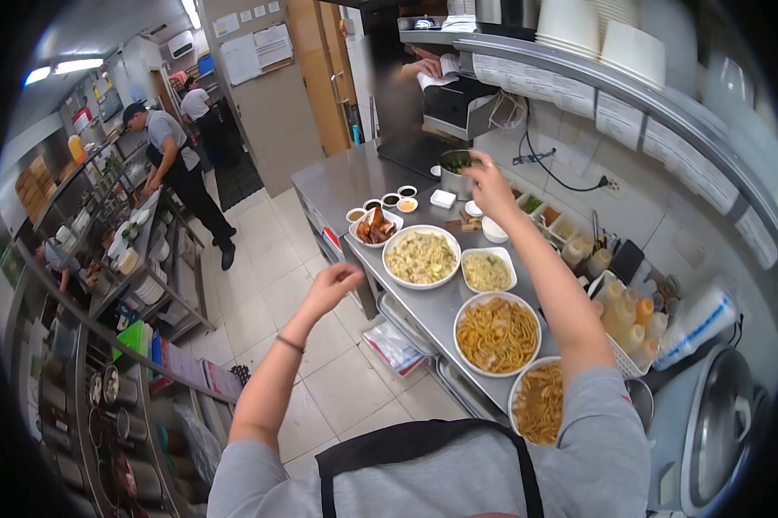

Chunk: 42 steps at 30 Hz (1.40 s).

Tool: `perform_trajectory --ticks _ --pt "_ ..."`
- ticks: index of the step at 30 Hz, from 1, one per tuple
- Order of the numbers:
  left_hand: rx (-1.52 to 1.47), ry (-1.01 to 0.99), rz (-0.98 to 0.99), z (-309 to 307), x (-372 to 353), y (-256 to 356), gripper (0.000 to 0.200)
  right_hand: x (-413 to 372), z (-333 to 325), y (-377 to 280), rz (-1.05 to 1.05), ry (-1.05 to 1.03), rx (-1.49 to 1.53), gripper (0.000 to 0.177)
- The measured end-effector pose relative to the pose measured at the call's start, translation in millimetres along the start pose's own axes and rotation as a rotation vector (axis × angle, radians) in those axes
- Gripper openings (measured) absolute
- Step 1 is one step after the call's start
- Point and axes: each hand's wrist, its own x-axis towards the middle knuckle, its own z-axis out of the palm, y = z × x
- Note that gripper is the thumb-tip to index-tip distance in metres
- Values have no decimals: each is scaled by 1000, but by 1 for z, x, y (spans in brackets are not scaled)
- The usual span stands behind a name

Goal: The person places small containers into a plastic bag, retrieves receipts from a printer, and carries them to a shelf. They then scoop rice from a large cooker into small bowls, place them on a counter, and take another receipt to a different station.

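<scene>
My right hand (486, 183) reaches over the steel counter (337, 177), its fingers at the rim of a metal container (456, 177) with chopped greens inside. Over the floor left of the counter hangs my left hand (333, 287), its fingers curled together; whether something small is between them is hidden. Two dishes of fried rice (421, 256) (487, 270) stand between my arms. Nearer my body are two bowls of noodles (497, 335) (537, 402). A bowl of browned meat (377, 227) sits at the counter's left edge, beside small sauce cups (390, 200).
A printer (458, 105) stands at the back, with another person's hand (422, 67) near it. Sauce bottles (624, 315) fill a basket at the right. A co-worker (169, 155) stands at the left bench. Metal shelving (78, 345) runs along the lower left.
</scene>
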Motion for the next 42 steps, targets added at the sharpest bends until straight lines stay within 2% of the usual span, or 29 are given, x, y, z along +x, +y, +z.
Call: perform_trajectory --ticks 1,2,4,5,7,8,9,11,13,16,18,19,22,23,25,28,30,31,33,35,37,39,40,41,42 --pt "-22 10 -55 -14 -2 -16 20 23 23 13 -64 87 4 32" --pt "-55 30 -93 -27 -3 -37 20 45 38 19 -60 82 -1 32" --pt "-102 62 -170 -51 -2 -77 20 90 69 30 205 148 87 43" --pt "-118 73 -207 -62 1 -94 20 112 86 42 213 157 76 43" --pt "-194 112 -240 -79 17 -136 21 150 123 69 333 305 -59 49" --pt "-222 124 -248 -85 31 -150 21 165 125 66 388 240 -195 51" --pt "-254 134 -255 -90 47 -163 20 181 139 79 353 310 -258 49" --pt "-388 153 -291 -95 92 -184 20 212 158 98 434 278 -418 47" --pt "-421 130 -322 -97 144 -198 19 239 168 102 539 245 -463 48" --pt "-445 4 -288 -108 216 -210 20 265 174 102 640 307 -394 47" --pt "-465 -83 -248 -114 254 -212 21 271 175 109 684 486 -416 47" --pt "-465 -111 -256 -118 272 -213 21 273 170 112 732 486 -369 45" --pt "-464 -139 -230 -125 313 -212 21 278 168 153 654 668 -362 42" --pt "-461 -158 -232 -123 324 -211 21 282 162 163 666 670 -377 42" --pt "-476 -195 -210 -118 340 -209 19 286 149 174 705 452 -388 45" --pt "-496 -265 -192 -101 352 -211 18 305 137 151 879 436 -336 51" --pt "-521 -316 -175 -93 353 -211 16 317 139 163 1010 426 -328 58" --pt "-517 -321 -176 -92 353 -213 16 319 143 172 1016 428 -328 58" --pt "-544 -343 -148 -91 352 -218 16 326 149 179 969 429 -558 59" --pt "-545 -341 -155 -97 350 -224 17 328 152 223 1000 418 -560 59" --pt "-538 -280 -212 -106 345 -230 18 330 150 230 1030 408 -561 58" --pt "-528 -260 -227 -115 342 -241 18 328 141 207 1088 472 -434 59" --pt "-518 -240 -243 -118 342 -246 17 326 140 221 1070 615 -417 57" --pt "-519 -241 -246 -122 341 -247 17 319 139 230 1071 612 -418 57" --pt "-529 -236 -248 -125 340 -248 18 311 137 236 903 873 -154 53"
